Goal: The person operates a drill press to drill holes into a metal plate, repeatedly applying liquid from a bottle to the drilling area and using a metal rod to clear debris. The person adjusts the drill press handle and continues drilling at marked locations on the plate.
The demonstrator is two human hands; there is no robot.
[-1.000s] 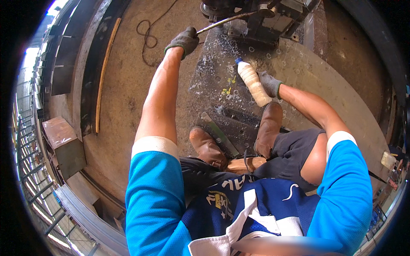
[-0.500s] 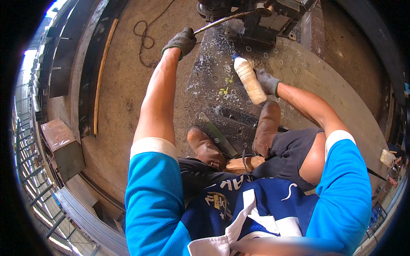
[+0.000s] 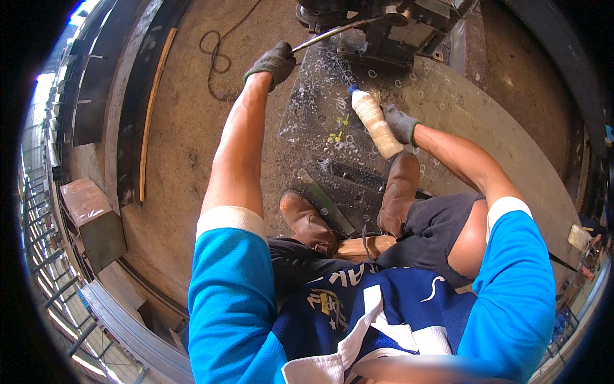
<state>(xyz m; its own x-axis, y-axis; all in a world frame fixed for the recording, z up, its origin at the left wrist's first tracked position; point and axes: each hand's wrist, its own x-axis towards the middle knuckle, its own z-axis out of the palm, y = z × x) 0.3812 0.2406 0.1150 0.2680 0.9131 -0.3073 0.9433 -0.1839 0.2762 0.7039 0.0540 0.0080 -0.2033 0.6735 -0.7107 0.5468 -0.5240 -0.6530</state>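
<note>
Brown leather boots [image 3: 401, 185] stand nearest, just below the bottle, one of them close to its base. The bottle [image 3: 369, 114] is see-through plastic with a blue cap [image 3: 353, 89], cloudy off-white contents showing and its sides pinched in about the middle; it slants above a dark metal plate [image 3: 299, 121], cap pointing away from the person, and I can make out a thin stream [image 3: 346, 73] leaving it. On the bottle's right side the right hand [image 3: 401, 124], grey-gloved, has its grip squeezed around it, most fingers hidden behind. Up and left of the bottle, the left hand [image 3: 273, 64], also gloved, keeps a closed grip on a metal rod [image 3: 332, 33]. Farthest off, beyond the bottle, that rod runs to a dark machine [image 3: 419, 38].
</note>
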